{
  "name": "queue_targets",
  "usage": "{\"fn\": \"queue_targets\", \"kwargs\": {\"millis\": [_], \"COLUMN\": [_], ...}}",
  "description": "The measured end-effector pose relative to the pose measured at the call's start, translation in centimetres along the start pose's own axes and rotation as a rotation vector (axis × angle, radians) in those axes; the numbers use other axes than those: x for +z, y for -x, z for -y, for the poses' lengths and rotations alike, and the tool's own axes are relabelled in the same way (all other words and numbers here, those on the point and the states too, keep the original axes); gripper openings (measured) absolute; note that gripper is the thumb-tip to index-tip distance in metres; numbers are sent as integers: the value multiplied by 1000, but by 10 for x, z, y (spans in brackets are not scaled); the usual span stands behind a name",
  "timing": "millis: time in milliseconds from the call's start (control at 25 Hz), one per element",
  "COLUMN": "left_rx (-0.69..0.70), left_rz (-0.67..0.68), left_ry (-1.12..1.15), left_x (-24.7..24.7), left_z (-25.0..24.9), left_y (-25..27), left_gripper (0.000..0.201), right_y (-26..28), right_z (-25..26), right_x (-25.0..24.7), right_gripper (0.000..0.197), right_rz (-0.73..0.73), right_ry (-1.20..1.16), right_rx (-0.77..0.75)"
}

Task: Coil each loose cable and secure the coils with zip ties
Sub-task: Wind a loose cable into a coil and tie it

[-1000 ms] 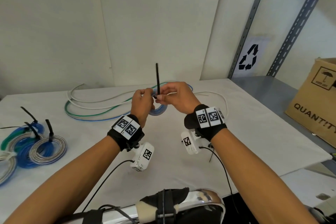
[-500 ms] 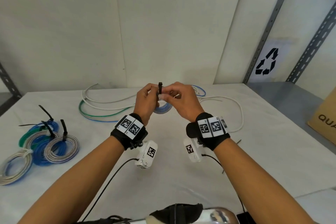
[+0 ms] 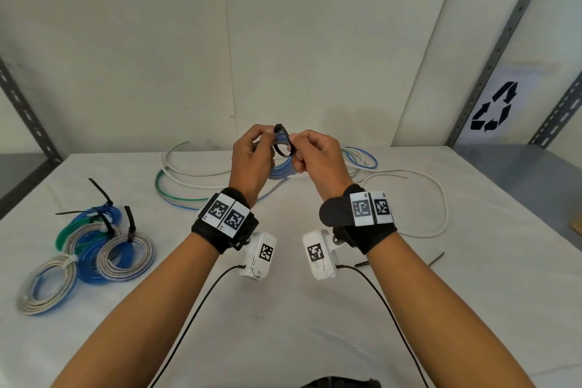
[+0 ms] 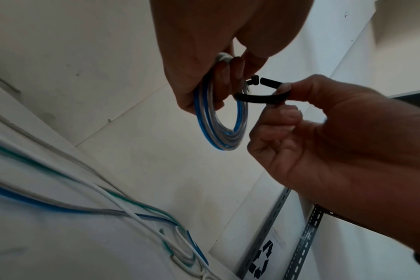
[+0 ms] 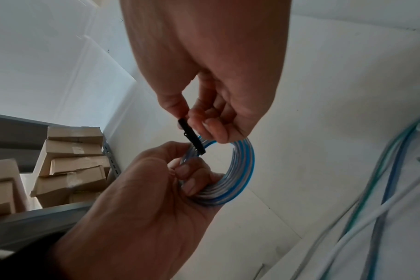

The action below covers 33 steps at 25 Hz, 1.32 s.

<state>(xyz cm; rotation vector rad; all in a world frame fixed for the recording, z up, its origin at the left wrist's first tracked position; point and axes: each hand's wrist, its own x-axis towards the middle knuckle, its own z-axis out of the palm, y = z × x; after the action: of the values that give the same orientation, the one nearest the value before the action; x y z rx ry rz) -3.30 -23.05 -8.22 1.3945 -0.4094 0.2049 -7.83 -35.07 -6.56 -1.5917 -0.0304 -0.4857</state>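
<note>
- Head view shows both hands raised above the white table (image 3: 315, 309), close together, working on one small coil (image 3: 283, 167).
- Left hand (image 3: 250, 161) has its fingers curled round the upper rim of the coil, a round hoop of several turns of smooth, glossy flat cable, blue-edged with a clear silvery middle; in the left wrist view the hoop (image 4: 218, 117) hangs below the fingers with its plane roughly upright.
- Right hand (image 3: 315, 157) pinches a black zip tie (image 3: 283, 143) between thumb and forefinger, the other fingers curled in.
- Zip tie is a thin, flat matte plastic strap bent into a loop; in the left wrist view (image 4: 259, 96) it curves from the right hand's pinch towards the left hand's fingers, its blunt tip pointing at the small square head, with a narrow gap between the two.
- Right wrist view shows a short straight stretch of the strap (image 5: 191, 135) slanting down from the pinch to the coil's rim (image 5: 237, 170).
- Loose cables (image 3: 195, 179), white, green and blue, lie in wide slack curves on the table behind the hands.
- Tied coils (image 3: 104, 246) in blue, green and silver lie flat in an overlapping cluster at the table's left, black tie tails sticking up.
- Slotted steel uprights (image 3: 500, 41) and a recycling sign (image 3: 493, 112) stand at the right.
</note>
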Motion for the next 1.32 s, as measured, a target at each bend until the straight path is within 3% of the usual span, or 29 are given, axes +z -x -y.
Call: {"fn": "queue_targets", "kwargs": {"millis": [560,1000,1320], "left_rx": [25,251,230], "left_rz": [-34,18,94], "left_ry": [-35,-335,-336], "left_x": [-19,-29,-33], "left_z": [24,46,55], "left_y": [-18,-31,-27], "left_gripper": [23,18,20], "right_y": [-19,-25,-32], "right_z": [-27,-37,-43], "right_x": [20,26,26], "right_gripper": [28,30,22], "right_rz": [55,47,29], "right_ry": [-19,-51,11], "right_rx": [60,123,115]}}
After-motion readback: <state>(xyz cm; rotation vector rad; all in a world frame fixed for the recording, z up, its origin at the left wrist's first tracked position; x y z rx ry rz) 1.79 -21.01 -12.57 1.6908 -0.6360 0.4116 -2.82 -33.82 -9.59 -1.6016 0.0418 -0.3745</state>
